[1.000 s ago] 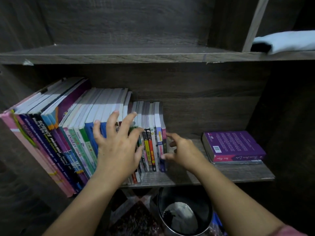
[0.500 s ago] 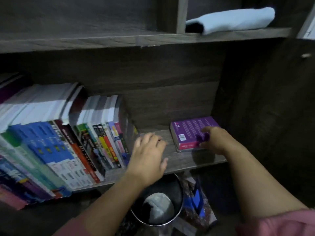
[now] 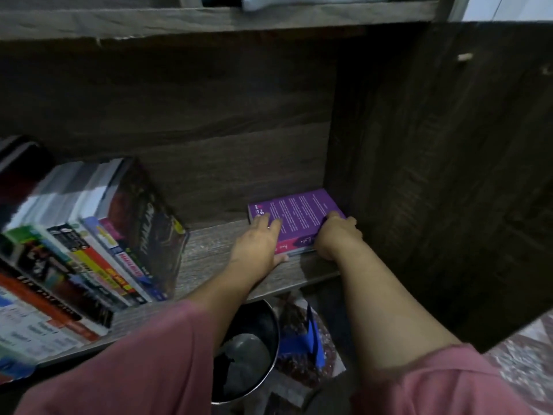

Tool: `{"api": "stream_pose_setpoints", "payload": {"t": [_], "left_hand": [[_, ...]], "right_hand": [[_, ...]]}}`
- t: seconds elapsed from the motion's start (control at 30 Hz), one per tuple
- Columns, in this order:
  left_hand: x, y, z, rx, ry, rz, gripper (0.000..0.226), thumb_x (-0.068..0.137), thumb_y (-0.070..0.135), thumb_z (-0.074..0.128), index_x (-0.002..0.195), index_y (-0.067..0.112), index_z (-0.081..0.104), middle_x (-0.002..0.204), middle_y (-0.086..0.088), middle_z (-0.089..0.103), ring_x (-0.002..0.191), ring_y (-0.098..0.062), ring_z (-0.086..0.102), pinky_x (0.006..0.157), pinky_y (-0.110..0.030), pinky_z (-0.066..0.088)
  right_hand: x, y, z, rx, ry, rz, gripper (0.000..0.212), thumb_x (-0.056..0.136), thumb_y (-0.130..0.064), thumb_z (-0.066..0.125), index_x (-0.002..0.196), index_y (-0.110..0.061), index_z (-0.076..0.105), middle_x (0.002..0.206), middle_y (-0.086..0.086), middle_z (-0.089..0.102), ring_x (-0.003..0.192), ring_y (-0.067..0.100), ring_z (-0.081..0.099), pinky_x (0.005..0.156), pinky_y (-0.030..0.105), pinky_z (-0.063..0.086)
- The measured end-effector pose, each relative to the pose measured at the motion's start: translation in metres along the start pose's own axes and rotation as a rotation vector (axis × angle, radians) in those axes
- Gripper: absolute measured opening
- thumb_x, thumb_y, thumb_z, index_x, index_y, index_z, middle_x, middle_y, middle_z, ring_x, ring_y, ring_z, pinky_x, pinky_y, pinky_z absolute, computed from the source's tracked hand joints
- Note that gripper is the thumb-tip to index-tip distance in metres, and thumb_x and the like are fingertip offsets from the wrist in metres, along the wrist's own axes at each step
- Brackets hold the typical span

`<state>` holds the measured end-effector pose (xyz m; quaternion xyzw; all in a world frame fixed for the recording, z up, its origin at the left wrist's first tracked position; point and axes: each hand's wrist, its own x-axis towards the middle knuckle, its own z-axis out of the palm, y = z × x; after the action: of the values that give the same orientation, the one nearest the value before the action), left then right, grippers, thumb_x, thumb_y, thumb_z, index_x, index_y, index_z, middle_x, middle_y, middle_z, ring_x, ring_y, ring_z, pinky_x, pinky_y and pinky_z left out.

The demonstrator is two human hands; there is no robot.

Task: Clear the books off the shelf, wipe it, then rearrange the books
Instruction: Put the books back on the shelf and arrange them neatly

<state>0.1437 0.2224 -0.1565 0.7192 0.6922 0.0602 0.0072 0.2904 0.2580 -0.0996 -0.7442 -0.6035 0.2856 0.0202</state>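
Lowest in the frame, two pink sleeves [image 3: 134, 369] reach forward over a round metal bin [image 3: 248, 354] standing under the shelf [image 3: 203, 250]. Above it, at centre right, the left hand [image 3: 257, 241] lays its fingers on the cover of the purple book [image 3: 299, 211], thumb at the front edge. The right hand [image 3: 338, 235] curls round the book's right front corner. The book lies flat at the shelf's right end, against the side panel. At left, a row of books [image 3: 89, 250] leans. Along the top edge, a pale cloth [image 3: 284, 1] rests on the upper shelf [image 3: 209, 19].
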Motion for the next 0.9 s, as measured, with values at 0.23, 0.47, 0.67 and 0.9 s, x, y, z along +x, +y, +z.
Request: {"api": "stream_pose_setpoints", "payload": {"t": [0.23,0.47,0.67,0.9], "left_hand": [[0.006,0.002,0.008,0.37,0.001,0.142,0.079,0.097,0.055,0.039,0.154,0.026,-0.008,0.155,-0.023,0.018,0.139,-0.048,0.025,0.088,-0.05,0.052],[0.002,-0.002,0.006,0.435,0.027,0.1,0.076,0.084,0.048,0.062,0.143,0.006,0.041,0.124,-0.03,0.056,0.097,-0.054,0.061,0.052,-0.046,0.056],[-0.027,-0.033,0.003,0.212,0.202,0.082,0.08,0.063,0.037,0.082,0.125,0.003,0.045,0.105,-0.022,0.066,0.073,-0.038,0.067,0.04,-0.037,0.052],[-0.086,-0.048,-0.039,0.291,0.257,-0.15,0.085,0.053,0.063,0.08,0.117,0.008,0.063,0.115,-0.014,0.065,0.117,-0.036,0.057,0.102,-0.067,0.025]], "right_hand": [[0.005,-0.012,0.006,0.097,0.06,0.063,0.086,0.083,-0.025,0.071,0.148,-0.018,0.015,0.15,0.018,0.018,0.132,0.039,0.031,0.103,0.049,0.04],[0.002,-0.009,0.014,0.403,0.2,0.037,0.071,0.095,-0.044,0.051,0.15,-0.025,0.01,0.145,0.02,0.027,0.121,0.04,0.046,0.088,0.042,0.044],[-0.015,-0.027,0.011,0.955,0.191,-0.038,0.075,0.083,-0.036,0.073,0.143,-0.026,0.028,0.127,0.014,0.056,0.107,0.031,0.061,0.089,0.044,0.054],[-0.058,-0.076,0.027,0.78,0.358,-0.316,0.06,0.078,-0.032,0.076,0.132,-0.027,0.049,0.117,0.007,0.062,0.101,0.023,0.063,0.078,0.034,0.055]]}}
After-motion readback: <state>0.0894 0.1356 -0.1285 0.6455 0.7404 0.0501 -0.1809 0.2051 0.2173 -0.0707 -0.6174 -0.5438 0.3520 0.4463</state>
